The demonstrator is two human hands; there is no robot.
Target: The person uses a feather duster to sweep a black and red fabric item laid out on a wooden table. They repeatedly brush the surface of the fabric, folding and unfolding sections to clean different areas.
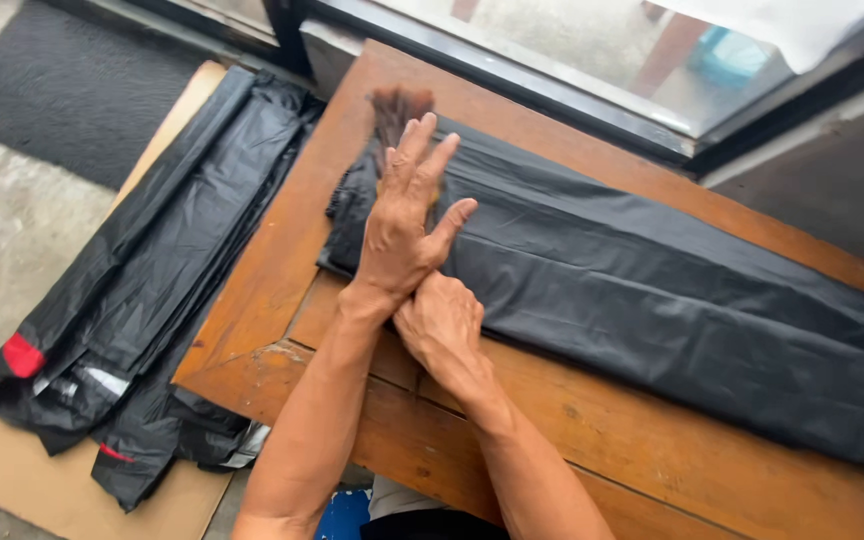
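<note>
Forearms crossed low in view | left hand (pixel 404 225) spread flat on black folded sheet (pixel 652 300) | right hand (pixel 442 325) closed at its near edge | sheet's long axis runs rightward from the hands across counter (pixel 272 270)

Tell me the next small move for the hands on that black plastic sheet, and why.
Probably sweep the left hand along the black plastic sheet toward its far right end. It lies open and flat on the sheet's left end, the right hand tucked beneath its wrist at the near edge, and long creases run the sheet's length on the wooden table.
</note>
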